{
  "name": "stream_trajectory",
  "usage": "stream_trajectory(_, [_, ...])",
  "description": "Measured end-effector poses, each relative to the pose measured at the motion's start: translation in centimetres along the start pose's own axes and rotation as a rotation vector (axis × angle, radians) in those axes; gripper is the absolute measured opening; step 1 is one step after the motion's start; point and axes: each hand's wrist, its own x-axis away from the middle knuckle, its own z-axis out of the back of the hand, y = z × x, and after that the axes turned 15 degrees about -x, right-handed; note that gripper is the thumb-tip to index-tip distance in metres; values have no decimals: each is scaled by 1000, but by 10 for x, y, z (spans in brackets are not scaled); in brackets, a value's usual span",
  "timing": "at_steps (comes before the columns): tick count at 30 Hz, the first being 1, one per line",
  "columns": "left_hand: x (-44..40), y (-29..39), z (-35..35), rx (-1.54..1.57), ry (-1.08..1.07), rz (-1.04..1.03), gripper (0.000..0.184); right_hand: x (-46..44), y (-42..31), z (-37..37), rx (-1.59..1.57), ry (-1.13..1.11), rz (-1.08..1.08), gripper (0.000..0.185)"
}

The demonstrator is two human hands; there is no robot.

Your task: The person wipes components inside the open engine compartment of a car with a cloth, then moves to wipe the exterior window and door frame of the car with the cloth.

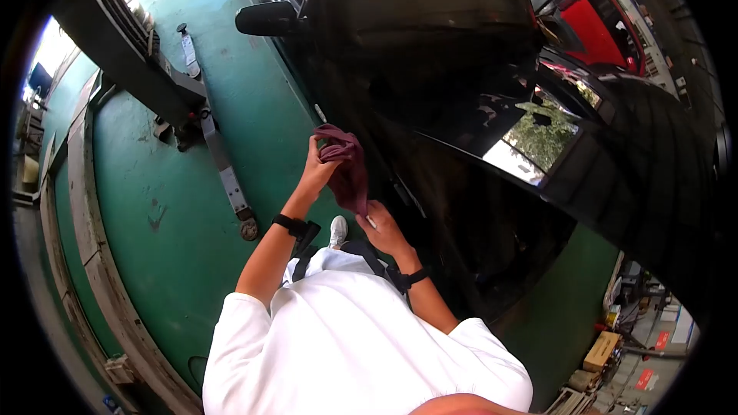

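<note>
A crumpled maroon cloth (350, 177) hangs between my hands in front of my body. My left hand (314, 174) is closed on its bunched upper part. The cloth narrows downward to my right hand (386, 232), whose fingers are closed at its lower end. A small white thing (371, 222) shows at the fingers of my right hand; what it is I cannot make out. Just to the right of the cloth is the side of a dark car (453, 215), with its glossy window (538, 138) reflecting trees.
On the left stands a grey lift post (127, 38), its metal arm (223, 165) low over the green floor (169, 261). The car's side mirror (267, 19) juts out ahead. A red vehicle (596, 27) is at the upper right. Boxes (601, 351) and clutter lie at the lower right.
</note>
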Motion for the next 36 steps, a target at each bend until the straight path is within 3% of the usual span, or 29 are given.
stream_trajectory(1, [-2,15,3,-33,-44,14,52,-12,-4,-2,123,31,312,34])
stream_trajectory(2, [-5,20,6,-65,-88,35,49,-24,-6,-2,113,4,311,34])
stream_trajectory(3, [-12,16,7,-56,-63,47,49,-44,-13,0,203,42,378,42])
stream_trajectory(4, [-16,7,8,58,-173,64,41,-58,-19,0,293,84,440,52])
stream_trajectory(5, [-19,-2,6,174,-282,77,35,-70,-21,0,284,59,435,52])
stream_trajectory(6, [-20,-10,6,182,-260,86,35,-83,-22,-3,312,124,437,60])
stream_trajectory(8, [-16,-23,7,517,-222,444,29,-103,-20,-10,324,180,424,68])
stream_trajectory(9, [-10,18,4,407,-134,527,30,-112,-18,-9,189,115,280,70])
stream_trajectory(10, [-22,-4,23,410,-123,547,30,-119,-15,-9,57,56,132,72])
stream_trajectory(12, [-57,-58,61,-213,-541,354,29,-131,-6,-9,24,62,176,70])
stream_trajectory(13, [-54,-21,61,-454,-510,332,30,-131,-9,-12,-43,72,78,69])
stream_trajectory(14, [-55,-5,63,-446,-521,343,30,-130,-11,-17,-113,80,-19,68])
stream_trajectory(18, [-81,0,86,-456,-555,270,30,-149,-13,-29,-38,76,-56,61])
stream_trajectory(20, [-95,-4,94,-629,-280,74,32,-174,-8,-33,-7,35,-107,54])
stream_trajectory(24, [-131,41,141,-522,-199,32,40,-239,-13,-56,151,177,-32,45])
stream_trajectory(26, [-144,54,168,-548,-164,-147,43,-286,-44,-63,167,274,67,43])
stream_trajectory(32, [-200,91,274,-604,-48,-137,33,-458,-90,-104,177,423,103,47])
stream_trajectory(36, [-230,94,318,-561,-23,-88,33,-543,-93,-130,448,505,244,47])
